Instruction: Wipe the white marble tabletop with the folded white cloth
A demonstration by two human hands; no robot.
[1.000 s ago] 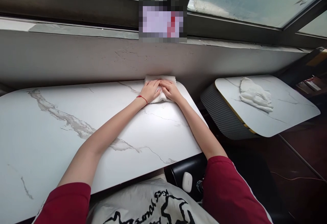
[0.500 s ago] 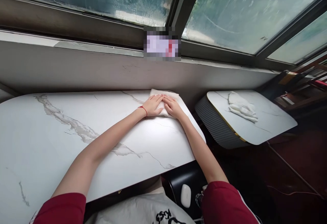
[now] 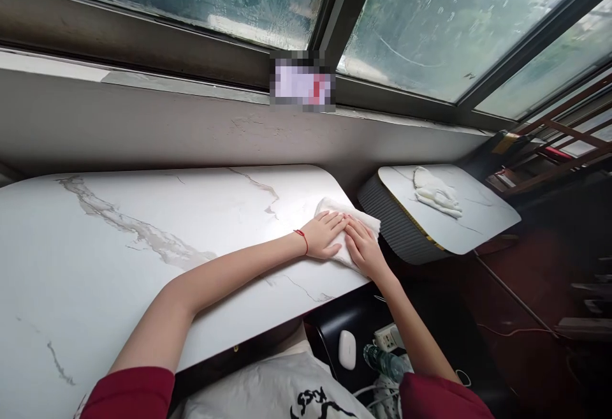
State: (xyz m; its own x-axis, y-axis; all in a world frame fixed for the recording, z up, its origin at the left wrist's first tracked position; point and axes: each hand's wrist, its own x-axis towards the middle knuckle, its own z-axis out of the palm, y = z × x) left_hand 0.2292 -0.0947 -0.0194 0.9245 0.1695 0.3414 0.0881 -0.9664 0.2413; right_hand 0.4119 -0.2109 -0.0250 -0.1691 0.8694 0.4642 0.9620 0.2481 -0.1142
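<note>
A folded white cloth [image 3: 335, 207] lies at the right end of the marble-patterned white tabletop [image 3: 248, 215], its right side reaching over the table's edge. My left hand [image 3: 326, 235] rests flat on the cloth, fingers stretched out, with a red string round the wrist. My right hand [image 3: 363, 245] presses on the same cloth from the right. The fingertips of both hands meet near the cloth's middle. Neither hand grips the cloth; both lie on top of it.
A smaller side table [image 3: 478, 227] at the right bears white gloves [image 3: 436, 192]. Below the front edge, a black surface [image 3: 329, 333] holds a white case [image 3: 347, 349], a clear bottle [image 3: 385, 361] and a power strip [image 3: 388, 337]. A windowed wall [image 3: 191, 129] runs behind.
Both hands and the cloth have moved right and toward me, from the far edge to the table's right end. The view has shifted slightly right.
</note>
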